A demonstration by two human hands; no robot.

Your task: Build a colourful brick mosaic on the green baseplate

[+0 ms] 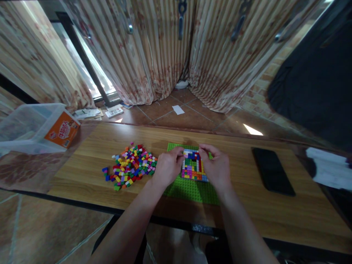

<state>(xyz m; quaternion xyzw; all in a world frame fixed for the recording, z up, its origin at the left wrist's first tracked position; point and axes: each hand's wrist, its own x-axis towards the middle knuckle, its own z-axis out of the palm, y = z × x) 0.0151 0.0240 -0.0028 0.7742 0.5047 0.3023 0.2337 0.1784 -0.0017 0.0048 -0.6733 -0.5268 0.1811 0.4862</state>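
A green studded baseplate (189,192) lies on the wooden table, with a colourful block of toy building bricks (194,167) built up on it. At the block's upper left edge, my left hand (167,167) is closed, thumb and forefinger pinched together. My right hand (217,167) bends over the upper right corner, its fingertips also pinched. Whatever sits between the fingers of either hand is too small or too hidden to name. Just left of my left hand spreads a pile of loose bricks (133,165) in many colours.
A black phone (273,171) lies on the table (242,212) to the right. Beyond its left end stands a clear plastic bin (33,128) with an orange label. White papers (328,168) are at the far right. Striped curtains (154,55) hang behind the table.
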